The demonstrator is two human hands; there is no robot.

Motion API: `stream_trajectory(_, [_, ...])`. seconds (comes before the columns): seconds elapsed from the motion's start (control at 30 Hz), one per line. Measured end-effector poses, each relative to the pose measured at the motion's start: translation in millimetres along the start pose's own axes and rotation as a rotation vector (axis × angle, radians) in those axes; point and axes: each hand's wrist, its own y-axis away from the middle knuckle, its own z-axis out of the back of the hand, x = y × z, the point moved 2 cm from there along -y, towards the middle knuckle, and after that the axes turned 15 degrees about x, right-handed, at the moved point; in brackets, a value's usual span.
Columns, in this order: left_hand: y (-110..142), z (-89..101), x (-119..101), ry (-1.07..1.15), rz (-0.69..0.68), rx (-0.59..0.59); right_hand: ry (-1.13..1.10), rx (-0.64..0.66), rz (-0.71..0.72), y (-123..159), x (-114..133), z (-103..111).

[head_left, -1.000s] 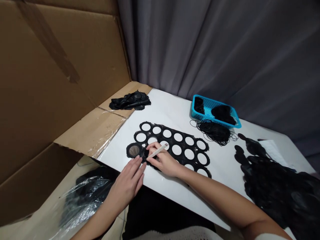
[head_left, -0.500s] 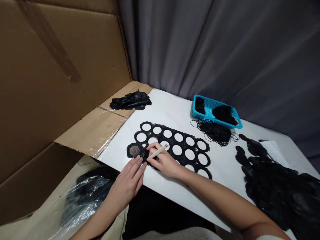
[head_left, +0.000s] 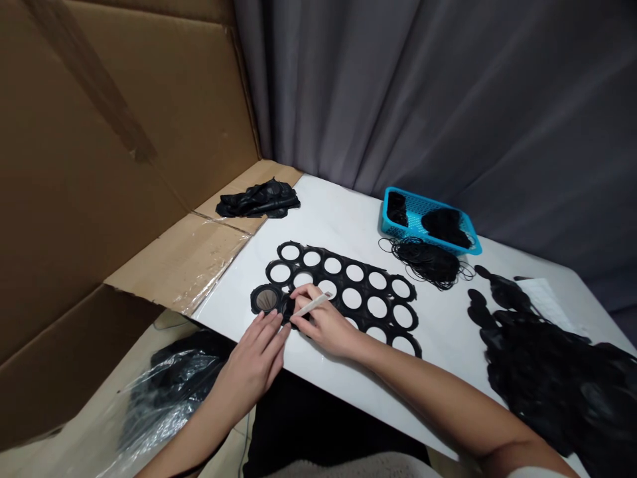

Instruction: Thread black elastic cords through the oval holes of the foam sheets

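A black rubber-like sheet (head_left: 365, 289) with rows of round holes lies on the white table (head_left: 338, 398). At its left end, one ring (head_left: 267, 300) has a dull grey-brown film across its opening. My left hand (head_left: 259, 348) rests flat by the sheet's near left corner, fingers stretched out and fingertips on its edge. A slim white pen-like tool (head_left: 314, 303) is pinched in my right hand (head_left: 326, 325), slanting up to the right. Its lower tip is down at the sheet beside my left fingertips, hidden by my fingers.
A blue basket (head_left: 430, 245) holds black pieces, with a tangle of thin black rings (head_left: 428, 262) before it. Black flat pieces (head_left: 557, 372) heap at right. A crumpled black piece (head_left: 261, 199) lies on cardboard (head_left: 184, 265) at left. Clear plastic (head_left: 174, 392) hangs below. A grey curtain (head_left: 423, 99) stands behind.
Both hands stay almost in place, with the tool still held at the same spot on the sheet. The whole view has shifted very slightly.
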Motion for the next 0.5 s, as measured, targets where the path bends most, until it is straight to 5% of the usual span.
stream_trajectory(0.23, [-6,2.7,1,0.002,-0.021,0.013,0.134,-0.101,-0.011,0,-1,-18])
stream_trajectory(0.5, [-5,5.7,0,0.031,-0.005,0.014,-0.233,-0.520,-0.287,-5,-43,58])
